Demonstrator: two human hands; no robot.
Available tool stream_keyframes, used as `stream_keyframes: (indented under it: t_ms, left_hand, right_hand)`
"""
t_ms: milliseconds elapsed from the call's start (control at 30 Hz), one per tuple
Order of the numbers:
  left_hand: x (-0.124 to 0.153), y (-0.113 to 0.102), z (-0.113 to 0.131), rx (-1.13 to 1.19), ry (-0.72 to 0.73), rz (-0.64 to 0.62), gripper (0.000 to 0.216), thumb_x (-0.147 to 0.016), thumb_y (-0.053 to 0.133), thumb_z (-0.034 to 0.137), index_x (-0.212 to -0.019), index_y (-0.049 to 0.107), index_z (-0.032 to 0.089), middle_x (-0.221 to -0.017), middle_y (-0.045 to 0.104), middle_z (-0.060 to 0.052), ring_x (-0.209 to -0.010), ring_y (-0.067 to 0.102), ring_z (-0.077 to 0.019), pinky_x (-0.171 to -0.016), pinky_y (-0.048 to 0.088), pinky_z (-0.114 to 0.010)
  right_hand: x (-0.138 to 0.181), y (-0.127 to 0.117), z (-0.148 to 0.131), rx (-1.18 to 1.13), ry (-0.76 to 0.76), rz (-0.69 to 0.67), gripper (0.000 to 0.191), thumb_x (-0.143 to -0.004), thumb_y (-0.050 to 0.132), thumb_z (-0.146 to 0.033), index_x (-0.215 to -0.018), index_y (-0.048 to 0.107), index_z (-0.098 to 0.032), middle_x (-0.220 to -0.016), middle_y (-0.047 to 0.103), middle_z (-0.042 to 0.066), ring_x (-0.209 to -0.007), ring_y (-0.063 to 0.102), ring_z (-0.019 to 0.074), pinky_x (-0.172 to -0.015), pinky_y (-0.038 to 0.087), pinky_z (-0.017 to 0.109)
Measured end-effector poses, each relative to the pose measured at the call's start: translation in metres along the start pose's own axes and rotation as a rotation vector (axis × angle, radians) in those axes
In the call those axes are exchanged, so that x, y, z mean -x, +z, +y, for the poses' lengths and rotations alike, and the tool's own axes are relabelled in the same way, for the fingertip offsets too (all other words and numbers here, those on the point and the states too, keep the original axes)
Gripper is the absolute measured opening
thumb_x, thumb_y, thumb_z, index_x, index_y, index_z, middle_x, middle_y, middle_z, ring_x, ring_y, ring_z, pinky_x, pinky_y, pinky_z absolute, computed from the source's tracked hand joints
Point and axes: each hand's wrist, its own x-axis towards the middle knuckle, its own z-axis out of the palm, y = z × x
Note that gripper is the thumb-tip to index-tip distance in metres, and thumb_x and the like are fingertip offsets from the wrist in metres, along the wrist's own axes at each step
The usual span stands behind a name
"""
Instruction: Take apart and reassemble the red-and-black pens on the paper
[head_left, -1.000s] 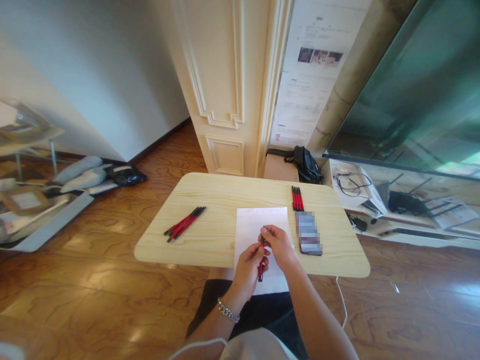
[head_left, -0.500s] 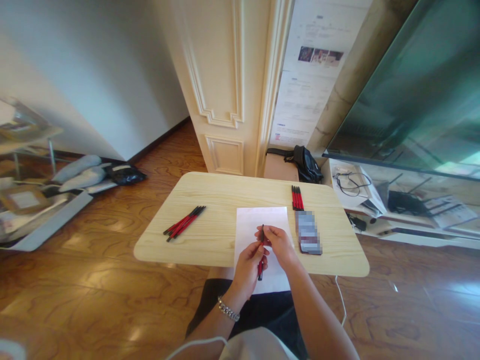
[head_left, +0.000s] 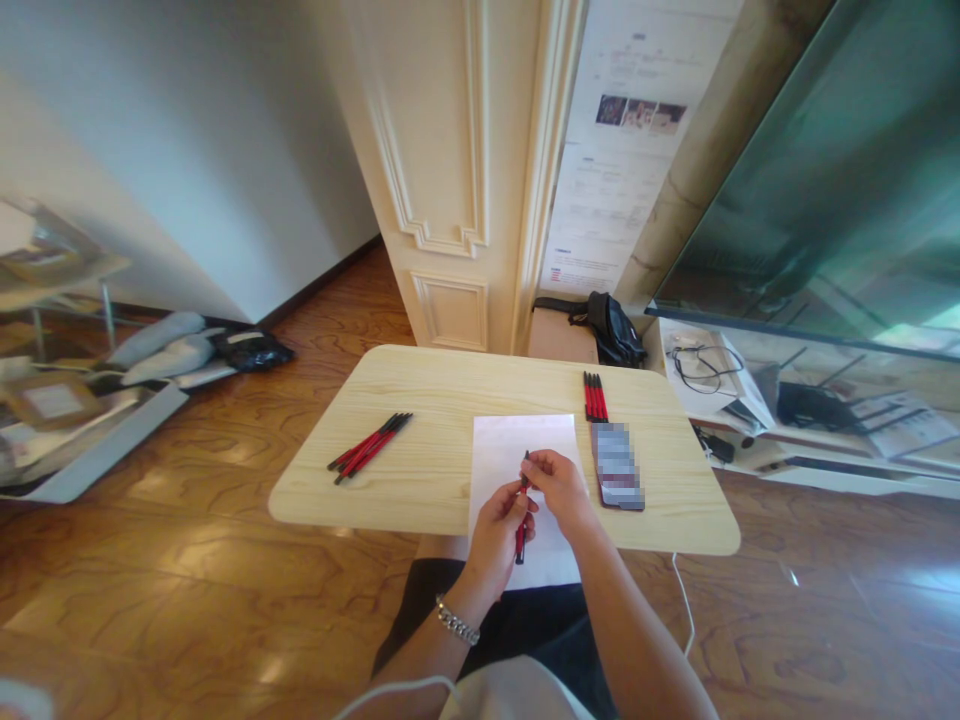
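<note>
Over a white sheet of paper point(head_left: 495, 440), my left hand point(head_left: 496, 535) is closed around the red barrel of a pen point(head_left: 520, 540), its black end pointing down toward me. My right hand point(head_left: 559, 487) pinches the pen's black upper part between thumb and fingers. Fingers cover much of the pen's middle. To the left lies a loose bunch of red and black pens point(head_left: 371, 447), slanted on the table. Several more red pens point(head_left: 595, 397) lie side by side at the upper right, just above a phone point(head_left: 616, 465) with a blurred screen.
The light wooden table point(head_left: 427, 380) has rounded corners and stands before a cream panelled door point(head_left: 442, 120). Beyond its right corner are a black bag point(head_left: 613, 328) and a white cabinet with cables and a router point(head_left: 814, 405). A white cable point(head_left: 682, 605) hangs at the right.
My right fingers have closed in more tightly on the pen's black upper part. My left hand keeps its hold, and the other pens and phone stay in place.
</note>
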Motion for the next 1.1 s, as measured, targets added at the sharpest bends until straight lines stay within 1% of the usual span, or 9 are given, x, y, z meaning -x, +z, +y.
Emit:
stream_keyframes:
  t_ms: [133, 233, 433, 567, 700, 767, 833, 933, 1100]
  left_hand:
    - [0.001, 0.001, -0.001, -0.012, -0.001, -0.008, 0.034, -0.078, 0.066, 0.039, -0.104, 0.061, 0.017, -0.075, 0.058, -0.001, -0.054, 0.050, -0.0070, -0.049, 0.038, -0.019]
    - [0.001, 0.000, -0.002, -0.022, 0.004, -0.016, 0.033, -0.079, 0.065, 0.038, -0.104, 0.061, 0.017, -0.075, 0.057, -0.001, -0.054, 0.050, -0.0067, -0.049, 0.038, -0.020]
    - [0.000, -0.002, -0.003, -0.030, 0.015, -0.041, 0.032, -0.083, 0.061, 0.036, -0.107, 0.060, 0.016, -0.071, 0.054, 0.000, -0.051, 0.046, -0.0059, -0.046, 0.034, -0.019]
    - [0.001, -0.003, -0.003, -0.033, 0.001, -0.056, 0.030, -0.082, 0.061, 0.037, -0.105, 0.059, 0.017, -0.069, 0.053, 0.001, -0.050, 0.044, -0.0056, -0.045, 0.031, -0.018]
    - [0.005, -0.006, -0.004, -0.045, -0.019, -0.061, 0.029, -0.083, 0.061, 0.037, -0.103, 0.059, 0.017, -0.068, 0.052, 0.002, -0.049, 0.043, -0.0055, -0.044, 0.031, -0.018]
    - [0.007, -0.010, -0.003, -0.047, -0.019, -0.047, 0.029, -0.082, 0.061, 0.038, -0.103, 0.059, 0.017, -0.068, 0.052, 0.002, -0.049, 0.043, -0.0056, -0.044, 0.031, -0.018]
    - [0.009, -0.014, -0.003, -0.044, -0.011, -0.020, 0.030, -0.082, 0.061, 0.038, -0.103, 0.059, 0.017, -0.068, 0.052, 0.002, -0.049, 0.044, -0.0059, -0.044, 0.031, -0.018]
    - [0.009, -0.019, -0.002, -0.038, 0.000, 0.018, 0.031, -0.081, 0.062, 0.039, -0.104, 0.058, 0.017, -0.068, 0.052, 0.002, -0.048, 0.044, -0.0057, -0.043, 0.032, -0.018]
    - [0.007, -0.024, 0.001, -0.006, 0.006, 0.044, 0.034, -0.079, 0.064, 0.038, -0.105, 0.058, 0.018, -0.068, 0.052, 0.002, -0.047, 0.044, -0.0049, -0.043, 0.031, -0.017]
  right_hand:
    - [0.000, -0.003, -0.003, -0.082, 0.059, -0.096, 0.033, -0.073, 0.066, -0.043, -0.091, 0.068, -0.015, -0.080, 0.069, 0.007, -0.073, 0.063, 0.0177, -0.073, 0.048, 0.034]
    - [-0.001, -0.004, -0.005, -0.102, 0.077, -0.108, 0.034, -0.074, 0.065, -0.043, -0.093, 0.068, -0.015, -0.082, 0.070, 0.008, -0.076, 0.064, 0.0189, -0.074, 0.049, 0.035]
    - [-0.006, -0.003, -0.008, -0.044, 0.038, -0.070, 0.036, -0.075, 0.064, -0.045, -0.095, 0.067, -0.016, -0.085, 0.070, 0.008, -0.077, 0.063, 0.0181, -0.065, 0.047, 0.029]
    - [-0.011, -0.003, -0.017, 0.009, 0.044, -0.028, 0.036, -0.075, 0.063, -0.046, -0.097, 0.067, -0.018, -0.088, 0.071, 0.008, -0.080, 0.063, 0.0171, -0.065, 0.044, 0.026]
    - [-0.025, -0.008, -0.026, -0.075, 0.012, 0.065, 0.039, -0.073, 0.064, -0.047, -0.100, 0.065, -0.018, -0.091, 0.071, 0.008, -0.078, 0.063, 0.0161, -0.064, 0.044, 0.025]
    - [-0.033, -0.010, -0.026, -0.049, -0.016, 0.114, 0.040, -0.074, 0.063, -0.047, -0.100, 0.065, -0.017, -0.090, 0.070, 0.008, -0.075, 0.063, 0.0158, -0.063, 0.044, 0.025]
    - [-0.038, -0.009, -0.021, 0.127, -0.034, 0.112, 0.036, -0.074, 0.062, -0.046, -0.095, 0.067, -0.016, -0.084, 0.071, 0.007, -0.070, 0.063, 0.0163, -0.061, 0.044, 0.026]
    - [-0.037, 0.000, -0.007, 0.527, -0.076, 0.062, 0.027, -0.076, 0.062, -0.041, -0.089, 0.069, -0.018, -0.076, 0.070, 0.005, -0.069, 0.063, 0.0169, -0.063, 0.042, 0.026]
    - [-0.031, 0.023, 0.012, 0.985, -0.111, 0.078, 0.017, -0.081, 0.059, -0.035, -0.084, 0.067, -0.021, -0.077, 0.070, 0.005, -0.074, 0.062, 0.0176, -0.065, 0.038, 0.026]
